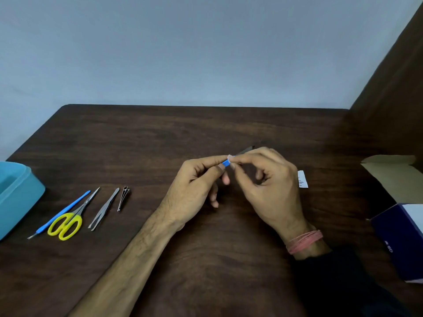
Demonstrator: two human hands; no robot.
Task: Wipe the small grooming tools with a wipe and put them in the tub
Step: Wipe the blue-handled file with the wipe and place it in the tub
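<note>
Barely begun: both hands pinching a small blue packet, perhaps a wipe; four tools unwiped beside the tub.

Light is dim and even, with soft shadows under the hands on the dark tabletop. The wide lens bends the edges, and the picture is slightly soft and grainy throughout.

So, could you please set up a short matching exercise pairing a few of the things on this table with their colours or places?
Things:
1. tub
2. scissors
3. nail clipper
4. thread band

Descriptions:
a. yellow handles
b. round the right wrist
c. teal, at the table's left edge
d. rightmost in the row of tools

Pairs: 1-c, 2-a, 3-d, 4-b
</note>
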